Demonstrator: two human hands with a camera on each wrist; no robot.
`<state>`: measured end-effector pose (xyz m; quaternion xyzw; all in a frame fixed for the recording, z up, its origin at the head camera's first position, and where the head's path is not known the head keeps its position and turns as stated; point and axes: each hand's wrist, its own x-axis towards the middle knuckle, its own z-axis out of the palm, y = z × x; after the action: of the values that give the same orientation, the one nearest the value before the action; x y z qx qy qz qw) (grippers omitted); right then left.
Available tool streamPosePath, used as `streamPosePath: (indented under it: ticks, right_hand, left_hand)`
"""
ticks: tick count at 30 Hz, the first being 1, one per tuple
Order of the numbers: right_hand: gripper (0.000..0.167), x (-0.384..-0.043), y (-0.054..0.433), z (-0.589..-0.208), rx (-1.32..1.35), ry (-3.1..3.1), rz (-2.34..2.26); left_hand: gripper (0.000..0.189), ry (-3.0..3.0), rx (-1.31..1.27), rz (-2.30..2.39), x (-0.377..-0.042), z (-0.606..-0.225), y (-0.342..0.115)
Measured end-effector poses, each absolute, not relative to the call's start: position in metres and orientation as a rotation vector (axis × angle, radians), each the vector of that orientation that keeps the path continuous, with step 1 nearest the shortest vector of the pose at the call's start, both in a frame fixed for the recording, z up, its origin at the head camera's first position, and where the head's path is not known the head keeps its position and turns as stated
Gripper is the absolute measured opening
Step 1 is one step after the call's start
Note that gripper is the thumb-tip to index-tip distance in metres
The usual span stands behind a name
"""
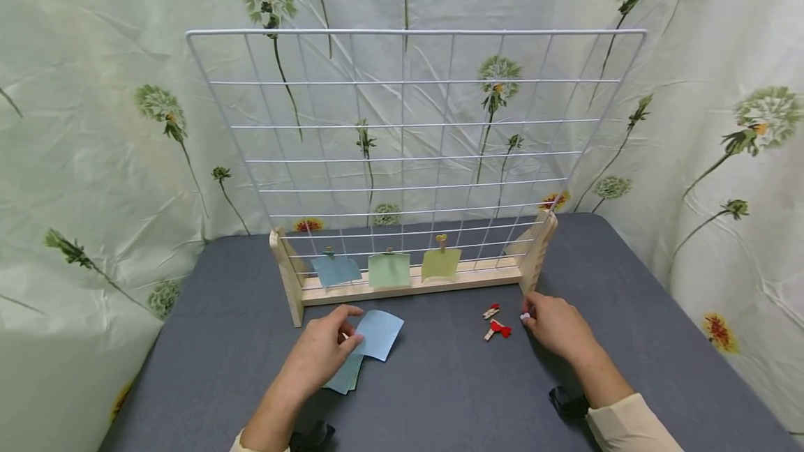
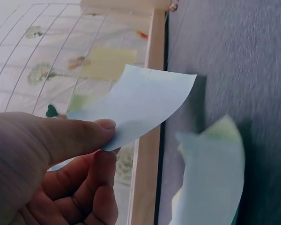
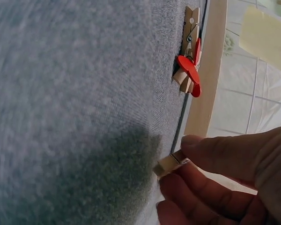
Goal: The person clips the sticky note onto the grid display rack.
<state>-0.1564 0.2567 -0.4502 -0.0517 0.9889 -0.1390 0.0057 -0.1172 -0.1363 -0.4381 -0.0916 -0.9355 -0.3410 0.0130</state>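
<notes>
My left hand (image 1: 322, 349) pinches a light blue paper note (image 2: 145, 101) by one edge between thumb and fingers, above the table. Below it lies a small stack of blue-green notes (image 1: 344, 375). With thumb and fingertips my right hand (image 1: 561, 326) holds a small wooden clothespin (image 3: 170, 164) over the table's right side. To its left lie a few more clothespins (image 1: 492, 330) with red decorations. Behind them stands a white wire grid (image 1: 402, 121) in a wooden base. Along its lower wires hang a blue note (image 1: 336, 270), a green note (image 1: 389, 270) and a yellow note (image 1: 442, 264), each under a clip.
The wooden base (image 1: 411, 289) has an upright side piece at each end and stands across the dark grey table (image 1: 433, 396). Behind and around the table hangs a pale curtain (image 1: 82, 159) printed with dandelions.
</notes>
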Motion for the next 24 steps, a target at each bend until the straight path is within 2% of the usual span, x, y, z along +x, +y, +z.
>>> streamPosePath:
  ticks: [7,17,24]
  right_hand:
    - [0.025,-0.154,0.254,-0.445,-0.117,3.125,-0.436]
    - [0.011,-0.150,0.252,-0.437,-0.127,3.276,-0.480]
    - [0.011,-0.146,0.248,-0.426,-0.159,3.351,-0.521]
  left_hand:
    - [0.025,-2.895,-0.360,-1.065,-0.120,-0.439,-0.118]
    - [0.005,-2.796,-0.485,-1.175,-0.131,-0.440,-0.088]
    - [0.010,-2.732,-0.506,-1.287,-0.136,-0.447,-0.068]
